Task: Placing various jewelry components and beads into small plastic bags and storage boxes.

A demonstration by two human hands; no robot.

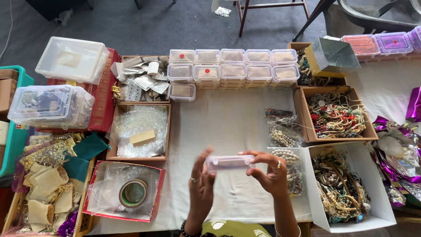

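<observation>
Stacked lidded boxes (232,68) behind cloth (228,118), bead trays (335,115) right, tape roll (133,193) left.

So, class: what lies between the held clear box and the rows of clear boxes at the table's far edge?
Head view: only bare white cloth.

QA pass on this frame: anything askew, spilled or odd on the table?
One thing: the single clear lidded box sits alone below the two neat rows of matching boxes, breaking the grid. Bagged beads lie loose on the white cloth. Both hands, left and right, hold a small clear box. Nothing spilled.
</observation>
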